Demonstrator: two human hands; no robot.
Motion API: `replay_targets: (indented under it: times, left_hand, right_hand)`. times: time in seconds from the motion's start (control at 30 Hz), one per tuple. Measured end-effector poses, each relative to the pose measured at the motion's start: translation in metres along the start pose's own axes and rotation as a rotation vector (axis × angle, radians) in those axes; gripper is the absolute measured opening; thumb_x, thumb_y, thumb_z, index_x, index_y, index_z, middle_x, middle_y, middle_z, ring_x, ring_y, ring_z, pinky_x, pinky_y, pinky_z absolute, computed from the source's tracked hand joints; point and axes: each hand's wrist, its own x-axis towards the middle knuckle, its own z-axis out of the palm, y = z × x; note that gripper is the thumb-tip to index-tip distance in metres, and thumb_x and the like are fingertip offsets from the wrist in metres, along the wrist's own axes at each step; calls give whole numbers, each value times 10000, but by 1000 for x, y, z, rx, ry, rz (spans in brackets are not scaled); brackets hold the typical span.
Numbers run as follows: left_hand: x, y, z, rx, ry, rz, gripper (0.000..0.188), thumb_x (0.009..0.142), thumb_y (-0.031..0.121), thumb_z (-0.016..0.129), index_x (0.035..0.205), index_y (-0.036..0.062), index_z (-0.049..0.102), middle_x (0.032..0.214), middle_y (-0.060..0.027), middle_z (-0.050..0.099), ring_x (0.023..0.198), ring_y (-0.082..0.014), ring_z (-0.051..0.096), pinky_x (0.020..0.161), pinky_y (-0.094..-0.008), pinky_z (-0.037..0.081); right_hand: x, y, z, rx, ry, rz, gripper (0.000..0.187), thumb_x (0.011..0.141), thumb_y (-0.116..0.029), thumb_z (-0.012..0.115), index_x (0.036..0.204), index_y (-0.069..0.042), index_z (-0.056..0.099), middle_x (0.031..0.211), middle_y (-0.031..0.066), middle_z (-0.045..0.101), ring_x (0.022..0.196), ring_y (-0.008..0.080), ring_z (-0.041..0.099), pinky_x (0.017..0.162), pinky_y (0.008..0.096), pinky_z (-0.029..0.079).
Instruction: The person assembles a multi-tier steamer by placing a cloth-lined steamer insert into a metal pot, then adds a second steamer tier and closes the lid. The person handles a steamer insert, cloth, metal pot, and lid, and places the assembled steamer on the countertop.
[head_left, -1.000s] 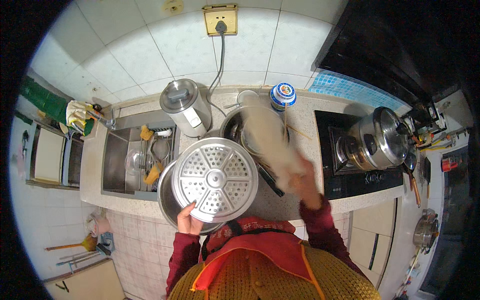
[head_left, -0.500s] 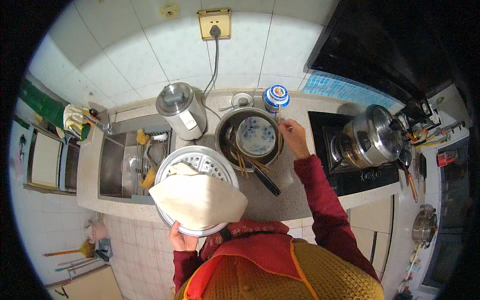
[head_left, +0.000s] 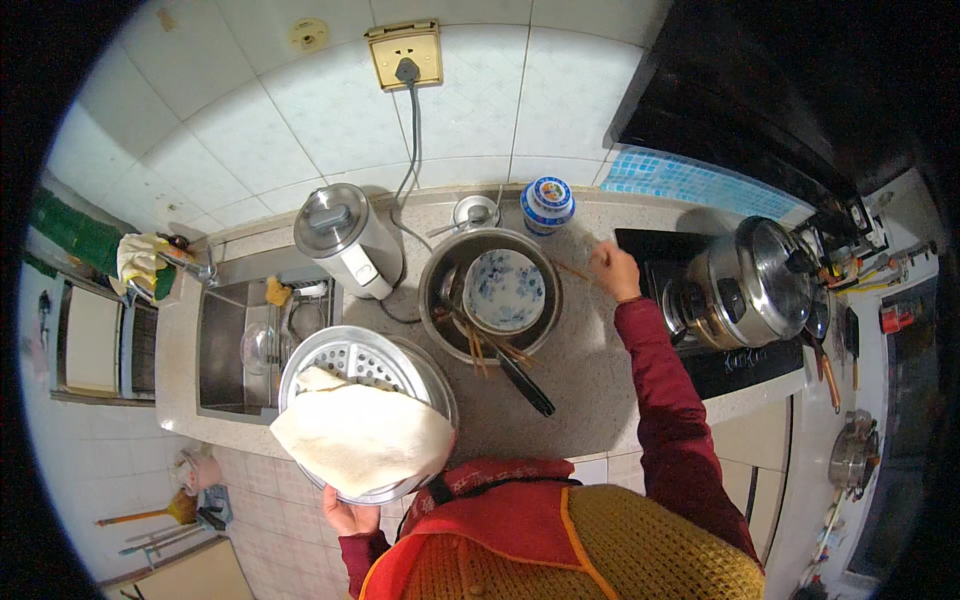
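My left hand (head_left: 350, 512) grips the near rim of a round metal steamer tray (head_left: 445, 395), tilted at the counter's front edge. A cream folded cloth (head_left: 365, 438) covers the tray's near part, leaving some holes bare. My right hand (head_left: 616, 270) is closed in the air between the basin and the stove, with a thin wooden chopstick (head_left: 572, 270) sticking out to its left. Left of that hand stands a metal basin (head_left: 430, 325) holding a blue-flowered bowl (head_left: 505, 290). Several chopsticks (head_left: 478, 355) and a black handle (head_left: 527, 388) lean over its near rim.
A silver-and-white kitchen appliance (head_left: 350, 240) with a cord to the wall socket stands back left, beside the sink (head_left: 235, 340). A blue-and-white jar (head_left: 548, 205) and a small lidded dish (head_left: 476, 212) sit behind the basin. At right, a steel pot (head_left: 750, 280) occupies the stove.
My right hand has moved right, away from the basin, and the chopstick has swung from upright to sideways. The tray with the cloth has shifted slightly left in my left hand.
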Motion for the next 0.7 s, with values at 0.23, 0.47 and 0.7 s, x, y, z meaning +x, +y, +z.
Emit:
replay_targets:
  times: [0.23,0.47,0.7]
  left_hand:
    - [-4,2,6,-19,37,161,477,841,225,467,1263,5,459,1277,-142,504,1175,-307,477,994,-508,366]
    - [-11,7,5,-51,166,246,462,850,232,464,1251,3,472,1269,-147,509,1167,-305,485,980,-500,385]
    - [-6,7,-2,-65,162,210,448,862,228,443,1248,2,472,1266,-144,511,1166,-300,485,989,-491,379]
  right_hand:
    - [16,17,76,-245,-267,52,209,739,-209,664,887,-63,650,897,162,637,831,334,605,732,435,484]
    - [24,26,88,-354,-355,40,230,760,-192,639,934,-41,624,866,182,624,861,366,592,729,441,475]
    - [-39,33,1,444,-432,260,233,805,-131,598,1004,-10,582,736,100,603,463,161,495,448,300,413]
